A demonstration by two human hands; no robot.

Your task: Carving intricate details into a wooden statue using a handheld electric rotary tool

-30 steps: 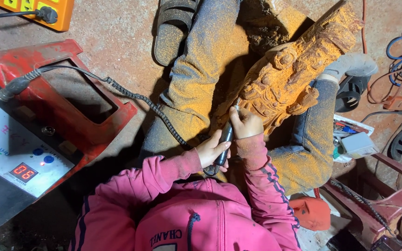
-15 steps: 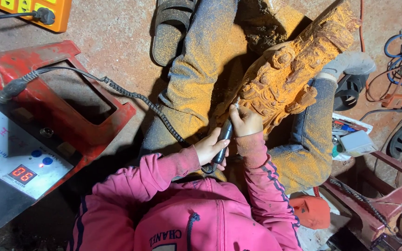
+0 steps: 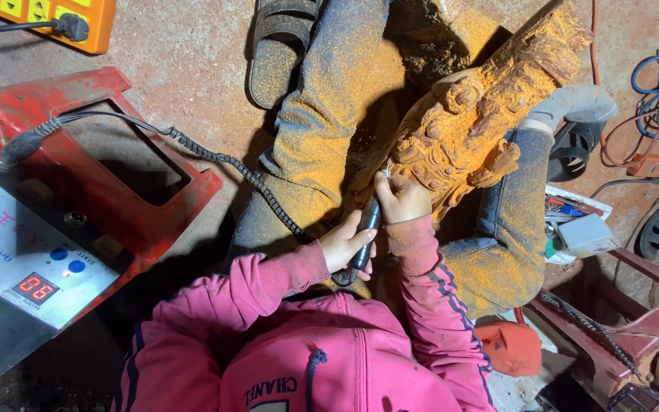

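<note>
Wooden carving [image 3: 467, 130] lies across dusty legs; left hand [image 3: 347, 243] and right hand [image 3: 400, 198] both grip the black tool [image 3: 366, 229] shut.

The tool tip [image 3: 385, 169] is hidden between the right hand [image 3: 400, 198] and the wooden carving [image 3: 467, 126]. The carving's top runs off the upper edge. Beside the carving, the left hand [image 3: 347, 244] covers the black handpiece's [image 3: 366, 225] lower end.

A wooden carving [image 3: 474, 122] lies across a seated person's lap, between the knees, with both hands at its near end. A control box [image 3: 47, 236] sits on the floor to the left, a sandal [image 3: 276, 46] beyond it, cables [image 3: 657, 91] at far right.
</note>
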